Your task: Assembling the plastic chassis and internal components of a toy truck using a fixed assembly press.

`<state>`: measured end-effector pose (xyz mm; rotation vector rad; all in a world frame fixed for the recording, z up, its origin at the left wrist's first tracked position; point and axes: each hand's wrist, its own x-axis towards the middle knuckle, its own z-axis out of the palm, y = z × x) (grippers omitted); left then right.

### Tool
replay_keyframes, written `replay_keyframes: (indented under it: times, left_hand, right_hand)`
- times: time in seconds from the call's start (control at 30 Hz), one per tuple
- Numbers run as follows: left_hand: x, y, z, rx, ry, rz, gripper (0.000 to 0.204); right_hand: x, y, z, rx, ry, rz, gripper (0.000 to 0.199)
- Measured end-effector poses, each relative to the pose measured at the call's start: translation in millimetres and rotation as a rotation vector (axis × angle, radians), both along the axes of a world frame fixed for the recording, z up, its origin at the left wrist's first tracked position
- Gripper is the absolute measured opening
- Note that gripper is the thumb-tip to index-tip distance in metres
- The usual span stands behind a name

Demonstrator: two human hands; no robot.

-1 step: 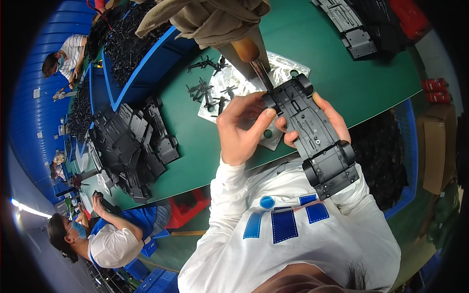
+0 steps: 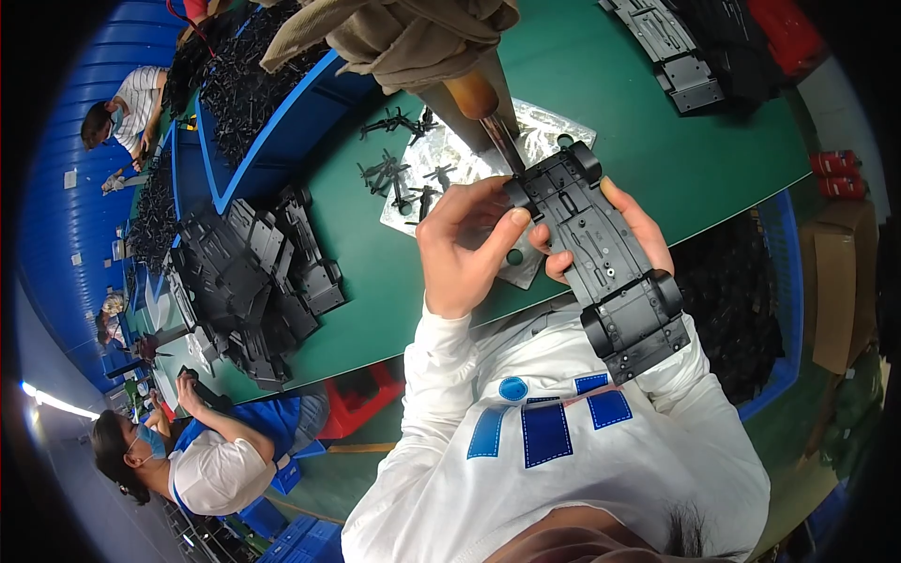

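A long black plastic toy-car chassis (image 2: 601, 249), with wheel arches and screw holes, is held tilted in front of my body. My right hand (image 2: 641, 220) grips it from beneath and the right side, its fingertips showing at the left edge. My left hand (image 2: 463, 246) is closed at the chassis's far left corner, thumb and forefinger against it; its other fingers are partly hidden. A slim metal tool tip (image 2: 504, 145) below an amber collar (image 2: 472, 97) comes down at the chassis's far end. I cannot tell whether it touches. Brown cloth (image 2: 413, 42) is wrapped above it.
Small black branched parts (image 2: 383, 174) lie beside and on a shiny silver plate (image 2: 554, 122) on the green table (image 2: 657, 159). Black chassis are piled left (image 2: 253, 281) and far right (image 2: 671, 56). Blue bins (image 2: 282, 131) hold black parts. A co-worker (image 2: 206, 450) sits left.
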<state>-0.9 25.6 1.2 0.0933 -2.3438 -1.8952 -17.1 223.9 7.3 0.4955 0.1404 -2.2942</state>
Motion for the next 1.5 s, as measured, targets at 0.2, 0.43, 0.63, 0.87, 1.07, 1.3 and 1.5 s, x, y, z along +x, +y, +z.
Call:
replay_keyframes:
  times: [0.2, 0.43, 0.63, 0.87, 1.07, 1.3, 1.5]
  left_hand:
    - [0, 0, 0, -0.005, 0.007, -0.002, 0.033]
    - [7, 4, 3, 0.072, -0.156, 0.000, 0.035]
    - [24, 13, 11, 0.074, -0.170, -0.033, 0.036]
    - [55, 18, 41, -0.275, 0.256, -0.029, 0.055]
    - [74, 18, 84, -0.282, 0.796, -0.107, 0.047]
    - [94, 16, 98, -0.312, 0.957, -0.183, 0.030]
    - [97, 18, 96, -0.295, 0.964, -0.182, 0.042]
  right_hand:
    - [1, 3, -6, -0.094, 0.047, 0.013, 0.058]
    - [4, 7, -13, -0.012, 0.020, 0.025, 0.055]
    - [20, 17, -16, -0.006, 0.073, 0.051, 0.056]
    - [43, 34, 15, -0.050, 0.287, 0.127, 0.069]
    - [34, 55, 65, 0.028, 0.802, 0.417, 0.080]
    - [70, 21, 60, -0.453, 0.969, -0.174, 0.057]
    - [72, 24, 60, -0.460, 1.004, -0.161, 0.057]
